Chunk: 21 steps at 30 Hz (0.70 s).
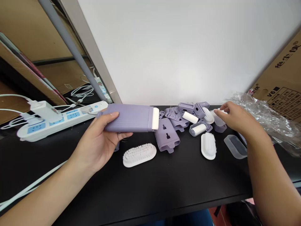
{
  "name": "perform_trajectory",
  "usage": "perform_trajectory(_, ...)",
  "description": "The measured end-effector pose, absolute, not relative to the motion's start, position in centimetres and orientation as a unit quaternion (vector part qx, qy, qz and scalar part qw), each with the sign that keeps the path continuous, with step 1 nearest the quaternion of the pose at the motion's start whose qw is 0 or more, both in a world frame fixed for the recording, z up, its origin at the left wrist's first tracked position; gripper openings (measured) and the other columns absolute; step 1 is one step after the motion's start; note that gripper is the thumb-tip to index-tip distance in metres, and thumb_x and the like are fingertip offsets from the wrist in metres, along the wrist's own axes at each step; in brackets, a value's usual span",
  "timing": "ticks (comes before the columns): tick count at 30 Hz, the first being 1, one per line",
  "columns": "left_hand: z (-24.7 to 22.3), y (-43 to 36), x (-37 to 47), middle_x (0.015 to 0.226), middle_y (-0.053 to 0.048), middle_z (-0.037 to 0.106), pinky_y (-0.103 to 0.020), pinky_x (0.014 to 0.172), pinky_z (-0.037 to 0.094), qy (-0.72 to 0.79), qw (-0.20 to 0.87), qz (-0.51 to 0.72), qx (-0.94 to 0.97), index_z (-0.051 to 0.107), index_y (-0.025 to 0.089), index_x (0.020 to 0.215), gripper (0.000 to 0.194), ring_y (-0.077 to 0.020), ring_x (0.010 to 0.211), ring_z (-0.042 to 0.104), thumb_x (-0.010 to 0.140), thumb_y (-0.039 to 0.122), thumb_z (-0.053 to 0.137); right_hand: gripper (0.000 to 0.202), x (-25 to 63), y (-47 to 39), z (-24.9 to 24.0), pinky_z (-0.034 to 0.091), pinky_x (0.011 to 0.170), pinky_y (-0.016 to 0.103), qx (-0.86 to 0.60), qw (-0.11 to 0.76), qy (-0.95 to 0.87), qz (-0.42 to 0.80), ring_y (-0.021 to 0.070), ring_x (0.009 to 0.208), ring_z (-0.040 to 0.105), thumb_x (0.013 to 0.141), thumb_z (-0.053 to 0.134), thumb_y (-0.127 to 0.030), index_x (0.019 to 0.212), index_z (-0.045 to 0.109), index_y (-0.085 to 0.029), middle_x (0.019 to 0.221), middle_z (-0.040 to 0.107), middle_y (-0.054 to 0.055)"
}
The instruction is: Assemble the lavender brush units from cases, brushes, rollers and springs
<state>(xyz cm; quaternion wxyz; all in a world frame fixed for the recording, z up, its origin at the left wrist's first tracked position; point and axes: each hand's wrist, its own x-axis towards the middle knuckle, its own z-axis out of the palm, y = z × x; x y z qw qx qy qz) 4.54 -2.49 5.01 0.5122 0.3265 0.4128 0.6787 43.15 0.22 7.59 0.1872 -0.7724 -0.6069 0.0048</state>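
My left hand (101,138) is closed around a flat purple plastic casing (129,117), held level above the table, with a white roller-like piece (155,118) at its right end. Below it lies a white oval brush head (139,155), bristles up. At the right end of the pile of parts, my right hand (236,117) has its fingers bent together at a translucent cover (218,119); what they grip is partly hidden. A second white brush head (208,146) and a clear oval cap (235,146) lie nearer to me. Another purple casing (166,135) with dark slots rests mid-table.
Small purple parts (185,107) and white rollers (190,117) are heaped against the white wall. A power strip (63,121) with plugs and cables lies at left. Crumpled clear plastic (265,116) and a cardboard box (282,81) stand at right on the black table (164,188).
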Motion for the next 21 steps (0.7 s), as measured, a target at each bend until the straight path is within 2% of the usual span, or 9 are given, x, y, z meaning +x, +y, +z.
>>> perform_trajectory(4,5.0,-2.6,4.6,0.101,0.001,0.071,-0.025,0.049,0.067,0.409,0.515,0.68,0.325,0.073,0.02,0.102,0.017,-0.0164,0.08,0.068,0.086,0.02,0.079,0.039,44.8,1.0,6.5,0.049,0.073,0.048,-0.805,0.159,-0.57,0.037,0.0376,0.089,0.071,0.093,0.058,-0.061,0.104,0.057,-0.025,0.106,0.076,0.018)
perform_trajectory(8,4.9,-2.7,4.7,0.101,0.001,0.074,-0.025,0.05,0.067,0.398,0.517,0.672,0.349,0.072,0.02,0.107,0.035,-0.0164,0.079,0.07,0.08,0.029,0.092,0.044,44.1,1.2,6.3,0.047,0.072,0.043,-0.81,0.171,-0.56,0.024,0.034,0.087,0.07,0.088,0.063,-0.054,0.12,0.059,-0.023,0.108,0.076,0.015)
perform_trajectory(10,4.8,-2.7,4.7,0.099,0.001,0.073,-0.025,0.051,0.067,0.386,0.519,0.673,0.358,0.071,0.019,0.107,0.04,-0.0164,0.077,0.07,0.076,0.031,0.095,0.049,43.6,1.1,6.7,0.047,0.074,0.043,-0.803,0.229,-0.55,0.011,0.0333,0.088,0.069,0.089,0.064,-0.054,0.127,0.059,-0.023,0.109,0.075,0.014)
perform_trajectory(12,4.8,-2.8,4.7,0.097,0.001,0.072,-0.025,0.05,0.067,0.377,0.521,0.675,0.361,0.07,0.018,0.108,0.043,-0.0165,0.076,0.069,0.075,0.031,0.095,0.054,42.9,0.8,7.0,0.049,0.076,0.043,-0.764,0.343,-0.546,0.027,0.0323,0.091,0.068,0.091,0.064,-0.053,0.136,0.057,-0.024,0.111,0.074,0.013)
perform_trajectory(14,4.7,-2.9,4.6,0.1,0.001,0.072,-0.026,0.051,0.067,0.373,0.526,0.671,0.366,0.069,0.019,0.11,0.045,-0.0169,0.079,0.07,0.076,0.03,0.095,0.058,41.8,0.5,7.1,0.052,0.078,0.042,-0.677,0.467,-0.559,0.109,0.0303,0.095,0.068,0.092,0.067,-0.052,0.142,0.055,-0.026,0.109,0.074,0.011)
perform_trajectory(16,4.7,-3.0,4.5,0.104,0.0,0.071,-0.027,0.054,0.069,0.371,0.536,0.656,0.382,0.067,0.02,0.113,0.046,-0.0177,0.082,0.07,0.077,0.031,0.094,0.062,40.1,0.1,6.7,0.055,0.08,0.039,-0.572,0.536,-0.571,0.243,0.0271,0.096,0.069,0.09,0.074,-0.05,0.144,0.056,-0.027,0.105,0.073,0.008)
perform_trajectory(18,4.7,-3.1,4.5,0.107,0.0,0.071,-0.028,0.056,0.07,0.371,0.542,0.642,0.397,0.066,0.022,0.114,0.047,-0.0183,0.084,0.071,0.077,0.033,0.094,0.061,38.1,-0.6,6.0,0.057,0.08,0.036,-0.493,0.528,-0.581,0.374,0.0228,0.092,0.07,0.087,0.081,-0.049,0.141,0.059,-0.03,0.105,0.073,0.004)
perform_trajectory(21,4.7,-3.4,4.6,0.108,0.001,0.069,-0.031,0.061,0.071,0.377,0.547,0.626,0.408,0.066,0.026,0.114,0.048,-0.0183,0.084,0.072,0.076,0.034,0.095,0.052,35.3,-1.7,4.8,0.057,0.08,0.032,-0.427,0.463,-0.602,0.49,0.0192,0.096,0.07,0.09,0.081,-0.048,0.136,0.065,-0.029,0.114,0.076,0.004)
